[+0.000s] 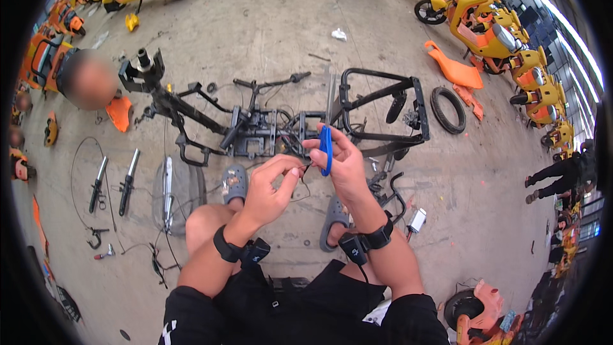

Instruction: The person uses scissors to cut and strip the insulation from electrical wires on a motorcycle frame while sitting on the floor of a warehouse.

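My left hand [274, 188] pinches a thin dark wire [304, 171] at the middle of the view. Beside it, my right hand [338, 172] grips a blue object [327, 150], probably a tool handle, with the wire close to its fingertips. A long, thin grey piece [330, 96] shows just above the blue object; whether they join, I cannot tell. Beyond both hands a stripped black scooter frame [252, 140] lies on the concrete floor [268, 38], with an upright steering tube and a rear rack.
Two fork legs [128, 185], cables and a grey bag [182, 182] lie left. A black tyre [447, 110] and orange panels [453, 64] are at right. Rows of scooters [472, 25] line the edges. Another person [562, 176] is far right; a blurred head [89, 80] is left.
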`<state>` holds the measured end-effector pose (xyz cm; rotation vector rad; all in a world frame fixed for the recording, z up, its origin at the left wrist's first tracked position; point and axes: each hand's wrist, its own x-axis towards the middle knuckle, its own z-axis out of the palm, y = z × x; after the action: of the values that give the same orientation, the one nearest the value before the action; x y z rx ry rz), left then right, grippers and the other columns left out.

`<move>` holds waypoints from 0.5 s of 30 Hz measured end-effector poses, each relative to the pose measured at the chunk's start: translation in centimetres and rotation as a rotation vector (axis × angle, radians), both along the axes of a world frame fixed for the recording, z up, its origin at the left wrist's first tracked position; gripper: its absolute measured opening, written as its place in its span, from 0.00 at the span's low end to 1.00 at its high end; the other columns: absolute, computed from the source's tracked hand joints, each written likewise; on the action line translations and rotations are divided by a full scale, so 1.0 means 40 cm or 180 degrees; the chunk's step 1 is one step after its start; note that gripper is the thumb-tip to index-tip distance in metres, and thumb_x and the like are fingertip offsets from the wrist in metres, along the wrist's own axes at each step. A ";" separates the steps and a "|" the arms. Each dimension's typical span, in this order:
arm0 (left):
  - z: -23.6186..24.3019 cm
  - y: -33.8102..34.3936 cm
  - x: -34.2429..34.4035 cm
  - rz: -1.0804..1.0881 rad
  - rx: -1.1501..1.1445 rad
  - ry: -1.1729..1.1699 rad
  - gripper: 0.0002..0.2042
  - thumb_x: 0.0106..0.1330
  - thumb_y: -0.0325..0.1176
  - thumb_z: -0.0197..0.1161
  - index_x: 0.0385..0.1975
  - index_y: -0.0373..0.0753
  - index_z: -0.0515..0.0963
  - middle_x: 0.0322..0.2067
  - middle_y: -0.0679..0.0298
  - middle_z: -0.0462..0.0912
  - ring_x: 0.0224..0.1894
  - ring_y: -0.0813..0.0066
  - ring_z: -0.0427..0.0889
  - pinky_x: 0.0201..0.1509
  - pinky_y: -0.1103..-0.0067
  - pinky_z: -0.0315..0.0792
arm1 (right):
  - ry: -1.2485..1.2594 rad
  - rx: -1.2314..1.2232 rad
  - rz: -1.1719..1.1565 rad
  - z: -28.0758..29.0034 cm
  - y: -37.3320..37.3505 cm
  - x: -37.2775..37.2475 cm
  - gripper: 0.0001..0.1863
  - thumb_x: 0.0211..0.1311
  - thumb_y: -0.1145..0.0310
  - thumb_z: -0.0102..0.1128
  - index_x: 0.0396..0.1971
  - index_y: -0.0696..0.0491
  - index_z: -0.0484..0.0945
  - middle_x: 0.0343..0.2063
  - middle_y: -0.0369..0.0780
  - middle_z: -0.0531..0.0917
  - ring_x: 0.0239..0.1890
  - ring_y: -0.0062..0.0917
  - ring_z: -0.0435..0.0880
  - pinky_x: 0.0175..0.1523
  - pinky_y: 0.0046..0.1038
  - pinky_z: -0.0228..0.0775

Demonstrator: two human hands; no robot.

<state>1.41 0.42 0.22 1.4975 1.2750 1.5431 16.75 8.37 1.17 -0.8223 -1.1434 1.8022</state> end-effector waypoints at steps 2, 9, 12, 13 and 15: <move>0.005 0.002 0.015 0.0041 0.0215 0.0236 0.05 0.65 0.23 0.53 0.29 0.30 0.76 0.30 0.60 0.80 0.31 0.77 0.78 0.35 0.81 0.71 | -0.0289 -0.0114 -0.0080 0.008 0.004 0.004 0.32 0.53 0.72 0.71 0.59 0.58 0.69 0.38 0.41 0.84 0.32 0.17 0.81 0.34 0.16 0.70; -0.015 -0.019 -0.003 -0.0225 -0.1062 -0.0694 0.09 0.67 0.28 0.51 0.23 0.35 0.68 0.19 0.72 0.67 0.20 0.87 0.60 0.22 0.84 0.54 | -0.0286 -0.0151 0.0143 0.013 -0.010 0.014 0.34 0.50 0.76 0.71 0.58 0.62 0.68 0.34 0.42 0.84 0.34 0.22 0.84 0.42 0.21 0.77; -0.019 -0.018 -0.006 -0.0274 -0.1160 -0.0873 0.11 0.69 0.31 0.50 0.23 0.37 0.69 0.17 0.74 0.64 0.19 0.89 0.57 0.22 0.85 0.51 | -0.0251 -0.0138 0.0243 0.018 -0.023 0.021 0.34 0.50 0.77 0.72 0.59 0.61 0.68 0.35 0.41 0.84 0.37 0.20 0.83 0.42 0.20 0.75; -0.016 -0.017 -0.011 -0.0298 -0.1164 -0.0658 0.12 0.70 0.32 0.51 0.23 0.36 0.70 0.16 0.75 0.63 0.18 0.89 0.57 0.21 0.85 0.50 | -0.0249 -0.0083 0.0278 0.021 -0.027 0.020 0.35 0.50 0.77 0.72 0.59 0.60 0.67 0.35 0.41 0.84 0.37 0.20 0.83 0.42 0.20 0.75; -0.014 -0.016 -0.015 -0.0544 -0.1322 -0.0722 0.13 0.71 0.34 0.52 0.23 0.36 0.71 0.15 0.75 0.63 0.18 0.90 0.57 0.20 0.85 0.50 | -0.0286 -0.0006 0.0334 0.021 -0.034 0.026 0.35 0.50 0.77 0.72 0.60 0.60 0.67 0.34 0.40 0.84 0.37 0.20 0.83 0.44 0.21 0.74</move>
<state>0.83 -0.22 -0.32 1.1022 1.2091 1.2075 17.80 7.03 2.00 -0.8661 -1.2636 1.8678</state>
